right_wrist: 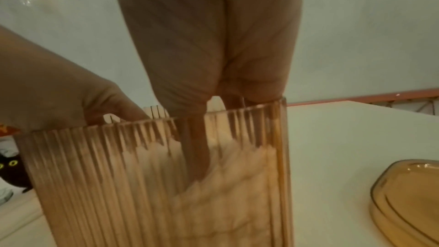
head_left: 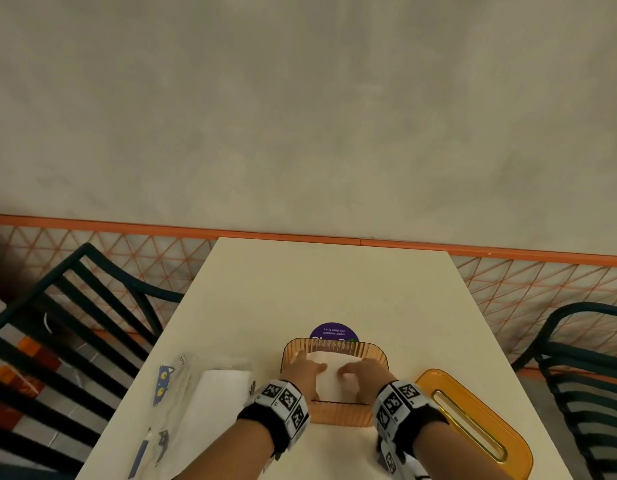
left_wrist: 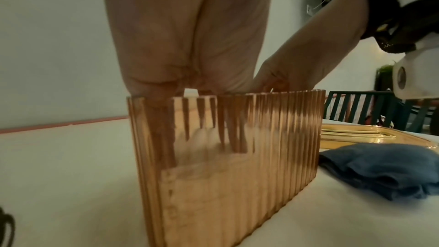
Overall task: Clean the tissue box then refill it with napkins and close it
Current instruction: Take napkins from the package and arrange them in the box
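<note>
An amber ribbed tissue box (head_left: 335,348) stands open on the white table, with a white stack of napkins (head_left: 331,379) inside it. Both my hands reach into the box from above. My left hand (head_left: 309,370) lies on the left part of the stack and my right hand (head_left: 359,370) on the right part, fingers fairly straight and pressing on the napkins. In the wrist views the fingers show through the ribbed box wall (left_wrist: 237,166) (right_wrist: 154,185), down against the napkins (right_wrist: 232,185). The amber lid (head_left: 473,420) with its slot lies flat to the right of the box.
A clear plastic pack of napkins (head_left: 217,389) lies left of the box. A blue cloth (left_wrist: 380,168) sits by the box on the near right. A purple sticker (head_left: 334,332) is behind the box. Dark slatted chairs (head_left: 75,323) (head_left: 584,375) flank the table.
</note>
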